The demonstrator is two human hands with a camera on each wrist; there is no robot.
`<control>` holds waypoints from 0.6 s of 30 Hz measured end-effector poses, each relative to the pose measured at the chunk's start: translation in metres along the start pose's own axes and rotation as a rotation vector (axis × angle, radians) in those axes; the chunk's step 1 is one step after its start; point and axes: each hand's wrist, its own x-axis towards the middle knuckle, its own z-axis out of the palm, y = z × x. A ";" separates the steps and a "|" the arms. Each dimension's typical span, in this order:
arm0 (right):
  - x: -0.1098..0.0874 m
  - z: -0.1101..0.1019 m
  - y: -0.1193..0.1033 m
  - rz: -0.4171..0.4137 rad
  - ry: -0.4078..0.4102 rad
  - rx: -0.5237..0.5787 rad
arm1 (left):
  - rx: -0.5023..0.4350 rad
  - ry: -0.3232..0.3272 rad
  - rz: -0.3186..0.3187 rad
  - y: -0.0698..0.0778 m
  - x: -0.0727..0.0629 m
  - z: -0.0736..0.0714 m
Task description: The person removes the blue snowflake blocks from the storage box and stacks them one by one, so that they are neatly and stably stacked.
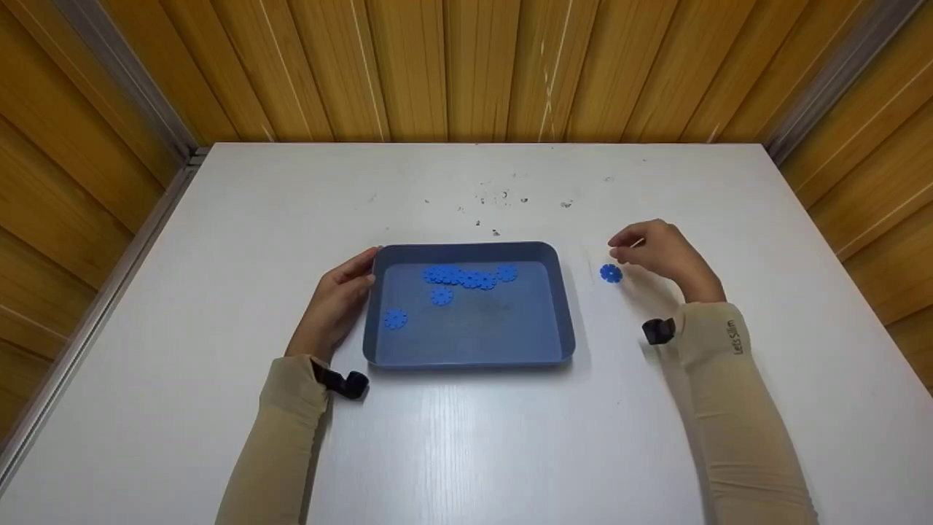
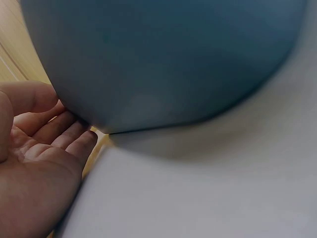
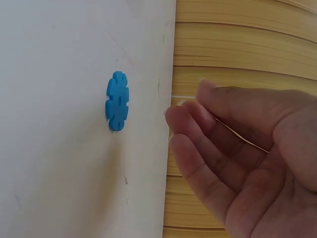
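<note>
A blue-grey rectangular tray (image 1: 466,357) sits on the white table with several blue flower-shaped discs (image 1: 441,295) inside, most of them clustered along its far side. My left hand (image 1: 339,299) grips the tray's left wall near the far corner. In the left wrist view the thumb (image 2: 37,96) lies against the wall, while the other fingers reach toward its lower edge. To the right of the tray, a single blue notched disc (image 1: 611,273) is close below my right hand (image 1: 663,251). The right wrist view has the disc (image 3: 117,101) apart from the loosely bent fingers (image 3: 198,168), which hold nothing.
The white table (image 1: 466,452) ends at wood-slatted walls (image 1: 466,73) at the back and sides. Small dark scuffs mark its surface beyond the tray. A black wrist camera (image 1: 660,332) sticks out from the right sleeve, another (image 1: 350,384) from the left.
</note>
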 end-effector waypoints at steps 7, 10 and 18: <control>-0.001 0.000 -0.018 -0.046 0.013 -0.003 | -0.009 0.000 -0.001 -0.001 0.000 0.000; -0.001 0.000 -0.026 -0.064 0.010 -0.010 | -0.007 0.002 -0.003 -0.001 0.000 0.000; 0.002 0.003 -0.043 -0.102 0.003 -0.030 | -0.003 0.003 -0.010 0.000 -0.001 -0.001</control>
